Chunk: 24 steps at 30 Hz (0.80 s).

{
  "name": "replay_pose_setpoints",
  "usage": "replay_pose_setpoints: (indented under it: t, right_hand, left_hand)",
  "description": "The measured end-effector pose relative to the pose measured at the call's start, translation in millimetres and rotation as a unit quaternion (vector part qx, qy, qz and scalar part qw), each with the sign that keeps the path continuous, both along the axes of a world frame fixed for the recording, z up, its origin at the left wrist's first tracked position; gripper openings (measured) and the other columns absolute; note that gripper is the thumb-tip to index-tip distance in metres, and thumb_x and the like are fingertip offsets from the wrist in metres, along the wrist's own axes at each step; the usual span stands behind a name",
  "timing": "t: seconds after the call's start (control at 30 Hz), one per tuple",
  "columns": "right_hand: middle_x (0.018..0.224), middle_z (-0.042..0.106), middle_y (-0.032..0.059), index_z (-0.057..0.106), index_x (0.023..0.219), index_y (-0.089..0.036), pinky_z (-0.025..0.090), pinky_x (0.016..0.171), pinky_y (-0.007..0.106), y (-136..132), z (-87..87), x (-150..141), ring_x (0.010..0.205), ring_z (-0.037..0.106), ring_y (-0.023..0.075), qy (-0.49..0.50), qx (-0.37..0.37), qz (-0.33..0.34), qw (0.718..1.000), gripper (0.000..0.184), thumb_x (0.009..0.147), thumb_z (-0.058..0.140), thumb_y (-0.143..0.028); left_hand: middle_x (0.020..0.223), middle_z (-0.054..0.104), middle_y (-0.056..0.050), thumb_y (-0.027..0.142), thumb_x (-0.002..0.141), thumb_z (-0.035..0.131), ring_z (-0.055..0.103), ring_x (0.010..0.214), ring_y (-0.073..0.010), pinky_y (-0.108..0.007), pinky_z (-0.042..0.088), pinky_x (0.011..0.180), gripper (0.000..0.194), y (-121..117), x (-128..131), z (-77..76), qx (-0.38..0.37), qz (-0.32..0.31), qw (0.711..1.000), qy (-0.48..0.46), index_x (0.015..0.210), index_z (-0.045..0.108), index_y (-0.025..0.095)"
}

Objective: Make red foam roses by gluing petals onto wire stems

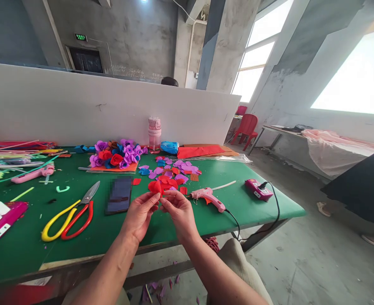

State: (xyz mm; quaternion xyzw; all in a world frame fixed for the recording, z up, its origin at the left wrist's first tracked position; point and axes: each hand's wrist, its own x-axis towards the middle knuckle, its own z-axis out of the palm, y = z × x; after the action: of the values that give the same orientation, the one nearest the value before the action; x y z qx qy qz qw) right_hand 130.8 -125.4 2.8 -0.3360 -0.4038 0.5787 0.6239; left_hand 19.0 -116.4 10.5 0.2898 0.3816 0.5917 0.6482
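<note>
Between my fingertips is a red paper petal (156, 187), pinched from both sides above the near edge of the green table. My left hand (141, 210) is closed on its left side, thumb against fingers. My right hand (179, 209) is closed on its right side, close beside the left. Just beyond lie loose red petals (169, 183) and a scatter of purple petals (187, 166). A pink glue gun (207, 196) with a glue stick in its back rests right of my right hand. Left of my hands is a dark phone (119, 195).
Scissors (75, 212) with yellow and red handles lie at left. Paper roses (117, 156) are heaped behind the phone. A pink bottle (154, 135) stands by the white partition (111, 106). A power strip (258, 189) with a cord sits right. A person stands at far right.
</note>
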Motion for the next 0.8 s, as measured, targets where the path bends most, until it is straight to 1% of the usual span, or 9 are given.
replay_pose_setpoints:
  t: [0.27, 0.43, 0.5, 0.6, 0.7, 0.77, 0.8]
  right_hand:
    - [0.065, 0.063, -0.0034, 0.064, 0.083, -0.021, 0.050, 0.055, 0.024, -4, 3.3, -2, 0.053, 0.060, 0.0111, -0.067, 0.046, -0.047, 0.996, 0.018, 0.068, 0.070, -0.029]
    - [0.068, 0.066, -0.0010, 0.067, 0.086, -0.021, 0.050, 0.055, 0.026, -5, -0.7, -3, 0.055, 0.061, 0.0134, -0.146, 0.067, -0.098, 0.982, 0.014, 0.074, 0.064, -0.028]
    - [0.074, 0.067, 0.0008, 0.069, 0.088, -0.023, 0.050, 0.057, 0.027, -5, -3.0, -2, 0.058, 0.060, 0.0144, -0.204, 0.087, -0.129, 0.967, 0.014, 0.077, 0.062, -0.029]
    - [0.087, 0.068, 0.0034, 0.070, 0.094, -0.028, 0.050, 0.068, 0.029, -5, -4.4, 2, 0.070, 0.061, 0.0167, -0.302, 0.142, -0.160, 0.929, 0.018, 0.082, 0.057, -0.029]
    - [0.093, 0.066, 0.0054, 0.069, 0.104, -0.030, 0.047, 0.077, 0.029, -8, -2.4, 5, 0.083, 0.061, 0.0190, -0.376, 0.176, -0.146, 0.898, 0.026, 0.085, 0.051, -0.028]
    - [0.094, 0.066, 0.0063, 0.067, 0.108, -0.030, 0.047, 0.077, 0.029, -10, 0.4, 5, 0.083, 0.061, 0.0191, -0.402, 0.183, -0.129, 0.888, 0.028, 0.085, 0.051, -0.028]
    - [0.094, 0.065, 0.0064, 0.066, 0.109, -0.030, 0.046, 0.076, 0.028, -11, 1.8, 5, 0.082, 0.061, 0.0188, -0.402, 0.183, -0.121, 0.889, 0.029, 0.085, 0.052, -0.028]
  left_hand:
    - [0.071, 0.066, 0.001, 0.024, 0.054, 0.082, 0.054, 0.061, -0.0068, -0.020, 0.042, 0.060, 0.024, -3, 3, 3.5, -0.002, 0.003, 1.000, -0.012, 0.074, 0.072, 0.016]
    - [0.071, 0.065, 0.001, 0.023, 0.055, 0.081, 0.054, 0.062, -0.0070, -0.020, 0.042, 0.060, 0.024, -3, 6, 2.8, -0.006, 0.013, 1.000, -0.021, 0.074, 0.070, 0.016]
    - [0.071, 0.064, 0.001, 0.023, 0.055, 0.081, 0.054, 0.062, -0.0069, -0.020, 0.041, 0.060, 0.024, -4, 7, 3.6, -0.007, 0.017, 0.999, -0.027, 0.074, 0.069, 0.016]
    - [0.069, 0.063, 0.002, 0.024, 0.054, 0.081, 0.053, 0.061, -0.0065, -0.020, 0.040, 0.059, 0.024, -5, 9, 5.3, -0.014, 0.030, 0.999, -0.034, 0.072, 0.067, 0.016]
    - [0.069, 0.063, 0.003, 0.025, 0.053, 0.081, 0.053, 0.060, -0.0064, -0.020, 0.039, 0.059, 0.025, -5, 10, 5.6, -0.019, 0.044, 0.998, -0.037, 0.071, 0.066, 0.017]
    - [0.069, 0.063, 0.002, 0.026, 0.053, 0.081, 0.053, 0.060, -0.0067, -0.021, 0.039, 0.060, 0.025, -3, 9, 4.6, -0.018, 0.047, 0.998, -0.043, 0.071, 0.067, 0.017]
    - [0.069, 0.064, 0.002, 0.026, 0.053, 0.081, 0.053, 0.061, -0.0070, -0.021, 0.040, 0.061, 0.025, -2, 7, 3.9, -0.015, 0.044, 0.998, -0.046, 0.071, 0.067, 0.017]
